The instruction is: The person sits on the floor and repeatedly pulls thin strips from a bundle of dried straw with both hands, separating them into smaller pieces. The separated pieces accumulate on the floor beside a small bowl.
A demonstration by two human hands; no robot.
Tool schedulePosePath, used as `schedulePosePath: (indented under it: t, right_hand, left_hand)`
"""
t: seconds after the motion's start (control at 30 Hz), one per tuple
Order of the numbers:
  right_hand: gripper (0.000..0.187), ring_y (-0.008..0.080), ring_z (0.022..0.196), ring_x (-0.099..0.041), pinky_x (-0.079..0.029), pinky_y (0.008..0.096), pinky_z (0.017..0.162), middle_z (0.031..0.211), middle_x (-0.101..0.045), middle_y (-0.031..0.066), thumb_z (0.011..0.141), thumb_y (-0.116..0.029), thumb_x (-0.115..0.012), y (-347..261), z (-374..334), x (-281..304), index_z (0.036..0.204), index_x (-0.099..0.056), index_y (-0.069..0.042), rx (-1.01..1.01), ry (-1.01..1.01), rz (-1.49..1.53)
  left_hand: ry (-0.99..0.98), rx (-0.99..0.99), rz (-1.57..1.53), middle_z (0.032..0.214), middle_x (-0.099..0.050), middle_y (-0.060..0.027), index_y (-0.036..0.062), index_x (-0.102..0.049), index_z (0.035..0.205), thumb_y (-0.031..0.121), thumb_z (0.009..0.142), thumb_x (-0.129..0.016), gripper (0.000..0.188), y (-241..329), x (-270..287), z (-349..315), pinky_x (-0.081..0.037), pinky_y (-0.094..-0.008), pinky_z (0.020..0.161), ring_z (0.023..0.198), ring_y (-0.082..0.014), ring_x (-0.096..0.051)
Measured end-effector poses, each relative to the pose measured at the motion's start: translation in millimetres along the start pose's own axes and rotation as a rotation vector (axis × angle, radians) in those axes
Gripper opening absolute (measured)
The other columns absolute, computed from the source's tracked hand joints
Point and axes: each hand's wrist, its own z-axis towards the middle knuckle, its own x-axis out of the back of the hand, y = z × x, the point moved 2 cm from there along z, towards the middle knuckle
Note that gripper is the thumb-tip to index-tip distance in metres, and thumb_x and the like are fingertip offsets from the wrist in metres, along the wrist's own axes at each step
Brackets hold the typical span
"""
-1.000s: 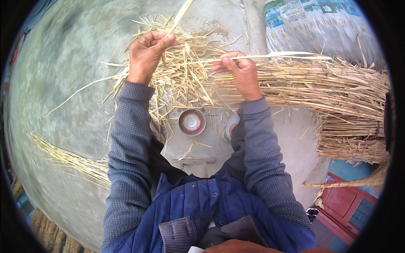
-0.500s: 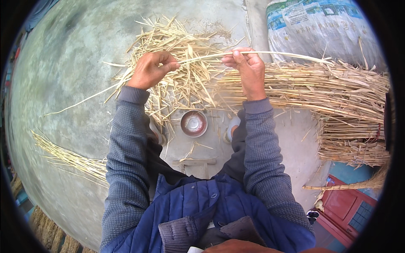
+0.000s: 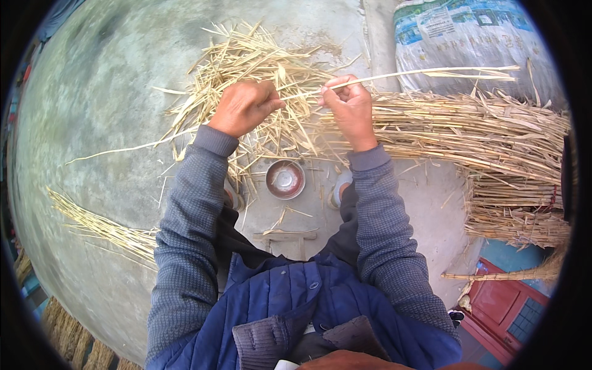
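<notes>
A long pale straw stalk [image 3: 425, 72] runs across in front of me, held up over a loose heap of straw scraps [image 3: 265, 61]. My left hand [image 3: 243, 106] pinches it near the middle, thumb and fingers closed. A little to the right, my right hand [image 3: 349, 106] grips the same stalk between thumb and fingers. Past the right hand it splits into two ends over the big bundle. Left of my left hand, a thin length reaches down to the left over the floor.
A big bundle of dry stalks [image 3: 456, 126] lies to the right, with a white and blue sack [image 3: 468, 43] behind it. A small metal bowl [image 3: 285, 179] stands between my feet. At left lies a thin bunch of peeled stalks [image 3: 105, 225]; a red door [image 3: 502, 296] is lower right.
My left hand has moved right, nearer my right hand, which has shifted slightly left. The stalk's right end now reaches farther right and higher.
</notes>
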Motion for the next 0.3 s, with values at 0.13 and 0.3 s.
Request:
schedulePosePath:
  t: [0.13, 0.3]
  right_hand:
    - [0.012, 0.0214, 0.076, -0.071, -0.055, 0.0341, 0.067, 0.081, -0.070, 0.0087, 0.084, -0.008, -0.069, 12.5, -1.4, 4.7, 0.093, -0.062, -0.006, 0.120, -0.012, -0.725]
    - [0.031, 0.0322, 0.102, -0.070, -0.054, 0.0431, 0.091, 0.107, -0.072, 0.0213, 0.079, -0.013, -0.065, 63.8, 19.7, 28.8, 0.110, -0.066, -0.011, 0.144, -0.358, -1.146]
  left_hand:
    - [0.008, -0.075, 0.185, 0.069, -0.062, -0.0145, 0.0070, -0.061, 0.076, 0.029, 0.083, -0.075, 0.027, -12.5, -5.7, -11.3, -0.049, -0.0459, 0.062, 0.070, -0.0359, -0.063]
    - [0.074, -0.071, 0.315, 0.072, -0.064, -0.0157, 0.0068, -0.062, 0.080, 0.026, 0.083, -0.075, 0.024, -52.6, 17.7, -42.8, -0.050, -0.0472, 0.065, 0.076, -0.0374, -0.065]
